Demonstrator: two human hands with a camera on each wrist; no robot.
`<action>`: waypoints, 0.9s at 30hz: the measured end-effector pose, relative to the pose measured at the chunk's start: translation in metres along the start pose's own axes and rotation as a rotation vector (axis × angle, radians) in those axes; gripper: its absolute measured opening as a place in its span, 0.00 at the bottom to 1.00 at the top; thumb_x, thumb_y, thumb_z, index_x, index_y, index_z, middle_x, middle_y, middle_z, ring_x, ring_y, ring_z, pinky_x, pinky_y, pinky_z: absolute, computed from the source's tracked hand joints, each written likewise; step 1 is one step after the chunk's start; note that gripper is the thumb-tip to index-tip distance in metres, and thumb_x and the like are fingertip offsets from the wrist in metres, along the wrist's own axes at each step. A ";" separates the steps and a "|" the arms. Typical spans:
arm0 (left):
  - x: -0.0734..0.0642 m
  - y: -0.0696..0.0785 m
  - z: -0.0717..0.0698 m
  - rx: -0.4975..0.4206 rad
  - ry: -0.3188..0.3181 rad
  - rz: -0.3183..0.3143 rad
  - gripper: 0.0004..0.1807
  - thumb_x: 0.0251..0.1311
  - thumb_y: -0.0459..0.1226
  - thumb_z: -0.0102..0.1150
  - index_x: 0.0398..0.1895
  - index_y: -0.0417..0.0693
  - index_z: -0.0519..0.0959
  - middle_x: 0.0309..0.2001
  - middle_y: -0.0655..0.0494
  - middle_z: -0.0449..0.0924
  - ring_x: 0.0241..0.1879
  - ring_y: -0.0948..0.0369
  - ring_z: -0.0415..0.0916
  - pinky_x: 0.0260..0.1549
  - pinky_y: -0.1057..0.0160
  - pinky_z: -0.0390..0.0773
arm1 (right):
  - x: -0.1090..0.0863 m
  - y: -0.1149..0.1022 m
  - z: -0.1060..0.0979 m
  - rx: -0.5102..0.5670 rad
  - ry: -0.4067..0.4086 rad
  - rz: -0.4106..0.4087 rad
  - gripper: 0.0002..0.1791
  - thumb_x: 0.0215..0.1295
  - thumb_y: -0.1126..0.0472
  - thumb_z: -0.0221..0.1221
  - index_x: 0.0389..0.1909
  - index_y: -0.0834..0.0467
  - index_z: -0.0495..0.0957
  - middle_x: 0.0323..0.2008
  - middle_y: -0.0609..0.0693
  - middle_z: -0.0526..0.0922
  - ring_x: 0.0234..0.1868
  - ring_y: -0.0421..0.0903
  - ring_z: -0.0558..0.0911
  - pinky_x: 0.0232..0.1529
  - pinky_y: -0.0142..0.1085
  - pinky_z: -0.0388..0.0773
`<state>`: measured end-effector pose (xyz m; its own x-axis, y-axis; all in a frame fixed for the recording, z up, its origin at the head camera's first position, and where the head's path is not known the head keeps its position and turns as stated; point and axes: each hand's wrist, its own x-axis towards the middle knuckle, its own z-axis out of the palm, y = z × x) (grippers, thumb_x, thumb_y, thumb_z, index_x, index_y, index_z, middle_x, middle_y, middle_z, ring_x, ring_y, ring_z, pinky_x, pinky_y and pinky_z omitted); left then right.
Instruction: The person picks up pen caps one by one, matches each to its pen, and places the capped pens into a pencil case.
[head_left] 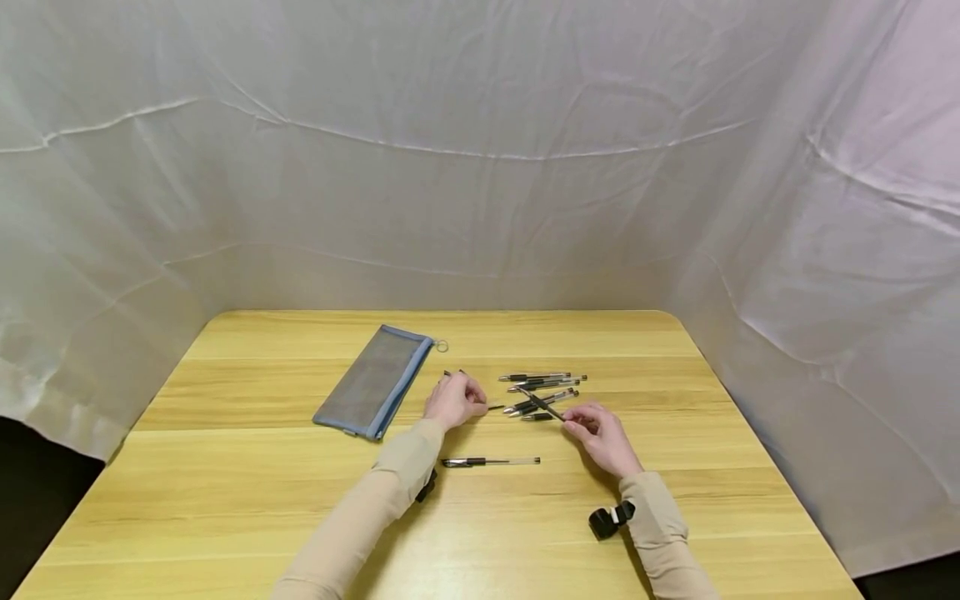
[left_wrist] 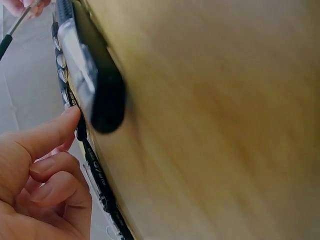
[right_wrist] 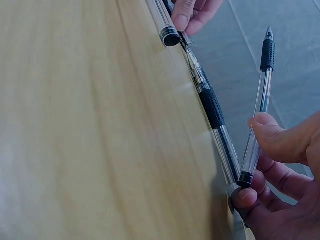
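Note:
My right hand (head_left: 603, 437) pinches an uncapped gel pen (right_wrist: 267, 56) near its rear end, with the clear barrel slanting up and the bare tip pointing away from the fingers. Left of it, my left hand (head_left: 454, 402) is low over the table, thumb and fingers at a small black pen cap (head_left: 496, 407). More black caps (left_wrist: 97, 167) with printed clips lie beside the left hand. Several uncapped pens (head_left: 536, 379) with black grips lie in a loose pile between and beyond the hands. Nearer to me lies one capped pen (head_left: 491, 461), crosswise.
A grey mesh zip pouch (head_left: 367, 383) with blue edging lies left of the left hand, its ring pull (head_left: 442, 346) at the far corner. The wooden table (head_left: 225, 500) is bordered by pale hanging cloth (head_left: 450, 208) at the back and sides.

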<state>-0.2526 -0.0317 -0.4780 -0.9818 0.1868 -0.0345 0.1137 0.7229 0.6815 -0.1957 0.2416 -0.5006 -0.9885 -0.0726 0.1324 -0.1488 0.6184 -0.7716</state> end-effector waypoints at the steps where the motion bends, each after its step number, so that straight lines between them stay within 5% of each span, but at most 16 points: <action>1: 0.000 0.000 -0.001 0.002 -0.001 0.001 0.04 0.53 0.37 0.75 0.30 0.52 0.88 0.26 0.60 0.78 0.28 0.63 0.70 0.29 0.65 0.66 | 0.000 0.000 0.000 0.000 0.000 -0.001 0.06 0.65 0.67 0.64 0.42 0.62 0.85 0.44 0.57 0.84 0.42 0.44 0.80 0.45 0.30 0.77; 8: -0.005 -0.002 -0.008 0.047 -0.042 -0.007 0.05 0.51 0.37 0.77 0.27 0.53 0.87 0.38 0.57 0.87 0.35 0.62 0.77 0.36 0.61 0.76 | 0.002 -0.001 0.001 0.000 -0.002 -0.016 0.06 0.66 0.67 0.63 0.42 0.62 0.85 0.43 0.57 0.84 0.42 0.44 0.80 0.46 0.30 0.78; 15: -0.014 -0.006 -0.018 0.078 -0.122 0.019 0.06 0.50 0.37 0.77 0.25 0.51 0.86 0.31 0.60 0.86 0.32 0.63 0.76 0.38 0.61 0.77 | 0.005 -0.003 0.002 -0.007 -0.010 -0.020 0.06 0.66 0.68 0.63 0.42 0.63 0.85 0.44 0.57 0.85 0.42 0.46 0.81 0.46 0.31 0.78; 27: -0.041 -0.033 -0.040 -0.140 -0.172 0.041 0.05 0.57 0.36 0.72 0.31 0.44 0.85 0.29 0.56 0.80 0.26 0.65 0.67 0.29 0.69 0.69 | 0.008 -0.005 0.006 -0.029 -0.019 -0.042 0.06 0.67 0.66 0.63 0.42 0.62 0.85 0.41 0.56 0.86 0.40 0.44 0.81 0.44 0.31 0.78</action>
<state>-0.2225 -0.0896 -0.4694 -0.9350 0.3335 -0.1206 0.1191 0.6155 0.7790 -0.2033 0.2331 -0.4991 -0.9819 -0.1132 0.1521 -0.1892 0.6372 -0.7471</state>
